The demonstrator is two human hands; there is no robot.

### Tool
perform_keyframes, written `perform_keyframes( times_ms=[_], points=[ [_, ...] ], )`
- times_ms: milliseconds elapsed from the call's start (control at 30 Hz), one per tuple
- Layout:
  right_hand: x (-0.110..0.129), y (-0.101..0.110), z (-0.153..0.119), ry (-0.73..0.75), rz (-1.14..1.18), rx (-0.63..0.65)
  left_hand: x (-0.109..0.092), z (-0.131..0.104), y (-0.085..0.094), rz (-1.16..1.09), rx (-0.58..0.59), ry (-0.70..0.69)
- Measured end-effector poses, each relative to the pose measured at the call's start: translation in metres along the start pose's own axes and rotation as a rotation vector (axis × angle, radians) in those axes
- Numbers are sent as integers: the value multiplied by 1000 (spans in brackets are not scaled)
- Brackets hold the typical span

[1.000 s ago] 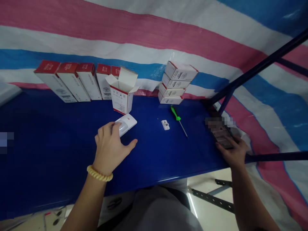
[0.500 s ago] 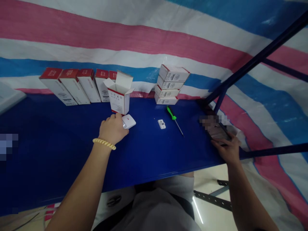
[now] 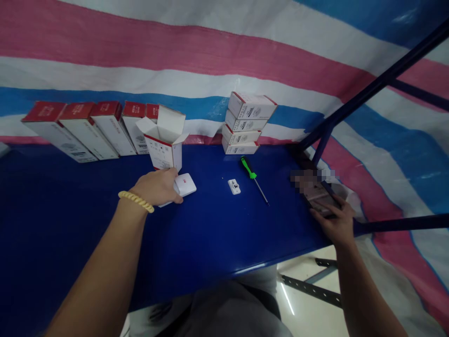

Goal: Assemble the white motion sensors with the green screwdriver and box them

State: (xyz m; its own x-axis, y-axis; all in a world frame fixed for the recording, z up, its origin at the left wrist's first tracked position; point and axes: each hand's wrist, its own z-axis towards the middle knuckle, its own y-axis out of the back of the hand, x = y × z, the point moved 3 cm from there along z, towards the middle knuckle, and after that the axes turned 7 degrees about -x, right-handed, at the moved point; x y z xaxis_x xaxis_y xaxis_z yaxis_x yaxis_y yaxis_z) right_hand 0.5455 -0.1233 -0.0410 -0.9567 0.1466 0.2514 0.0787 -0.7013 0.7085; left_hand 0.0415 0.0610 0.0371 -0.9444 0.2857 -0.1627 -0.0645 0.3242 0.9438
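My left hand (image 3: pixel 156 187), with a braided yellow band at the wrist, is closed on a white rounded-corner device (image 3: pixel 186 184) that bears a small red mark. It holds this low over the table, just in front of an open white-and-red carton (image 3: pixel 162 154) with raised flaps. My fingers hide the device's left part. My right hand (image 3: pixel 336 221) lies with fingers spread on the near end of a dark flat thing with a shiny surface (image 3: pixel 317 200); its far part is blurred out. Between the hands lie a small white bracket-like piece (image 3: pixel 234 186) and a green-and-black screwdriver (image 3: pixel 250 172).
Several red-topped cartons (image 3: pixel 79 135) stand in a row at the back left of the blue table (image 3: pixel 210 234). Several small boxes (image 3: pixel 245 124) are stacked at the back middle. Blue metal bars (image 3: pixel 368 93) frame the right end, before a striped sheet (image 3: pixel 196 51).
My left hand has shifted slightly left and nearer to me with the white device. The right hand keeps its place on the dark flat thing. The view has turned a little.
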Motion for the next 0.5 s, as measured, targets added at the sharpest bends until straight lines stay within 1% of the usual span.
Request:
perform_keyframes(
  times_ms=[100,300,400,500],
  points=[
    [2,2,1,-5,-23,-37,7,-2,-5,-53,-39,-35],
    [3,4,1,27,-77,-61,31,-5,-23,-168,-216,-150],
    [2,3,1,57,-74,-74,38,-6,-30,-210,-247,-180],
    [1,3,1,76,-75,-86,41,-8,-33,-237,-265,-182]
  ],
)
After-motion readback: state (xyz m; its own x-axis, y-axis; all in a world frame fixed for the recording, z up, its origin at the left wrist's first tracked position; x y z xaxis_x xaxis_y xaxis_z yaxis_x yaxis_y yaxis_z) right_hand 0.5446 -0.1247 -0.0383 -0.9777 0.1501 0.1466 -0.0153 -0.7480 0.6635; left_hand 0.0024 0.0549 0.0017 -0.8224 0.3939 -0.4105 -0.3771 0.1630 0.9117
